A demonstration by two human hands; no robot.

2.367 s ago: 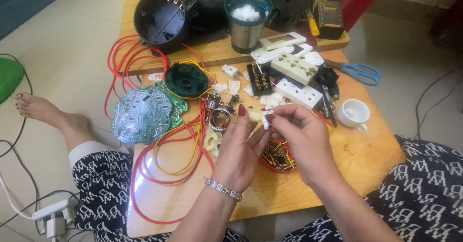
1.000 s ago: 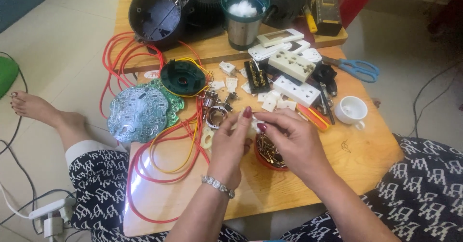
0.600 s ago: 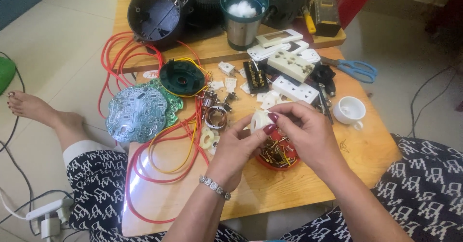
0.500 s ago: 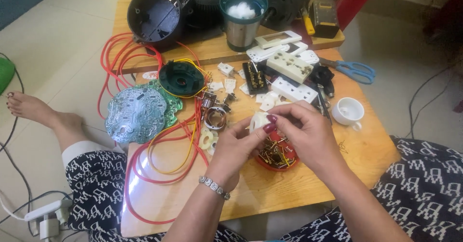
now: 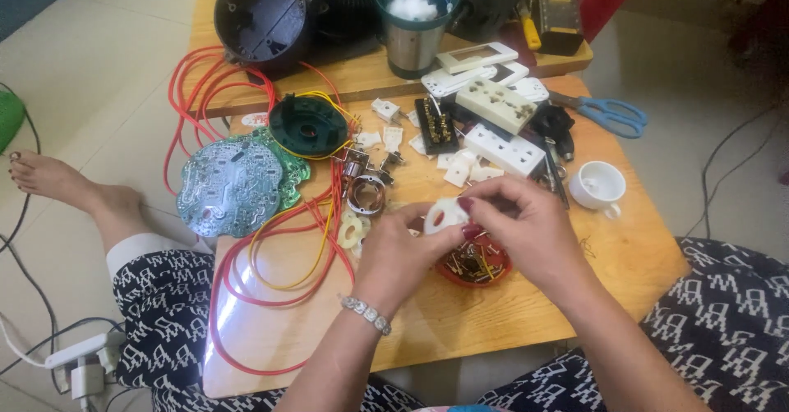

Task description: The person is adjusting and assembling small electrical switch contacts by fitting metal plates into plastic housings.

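Both my hands meet above the wooden table point(image 5: 625, 264), holding a small white plastic part point(image 5: 445, 213) between them. My left hand point(image 5: 403, 252) grips it from below, and my right hand point(image 5: 522, 227) pinches its right side with thumb and fingers. Right beneath them lies a small red dish point(image 5: 477, 268) filled with several brass pins. Left of my hands sit a metal ring fitting point(image 5: 366, 194) and a flat white ring piece point(image 5: 351, 231).
Red and yellow wires point(image 5: 271, 256) loop over the table's left side beside a round green circuit board point(image 5: 234, 186) and a dark green disc point(image 5: 308, 124). White socket strips point(image 5: 501, 128), blue scissors point(image 5: 612, 116), a white cup point(image 5: 598, 186) and a steel mug point(image 5: 413, 26) lie beyond.
My hands stayed together over the red dish, turning the white part slightly. The view shifted a little; nothing on the table moved.
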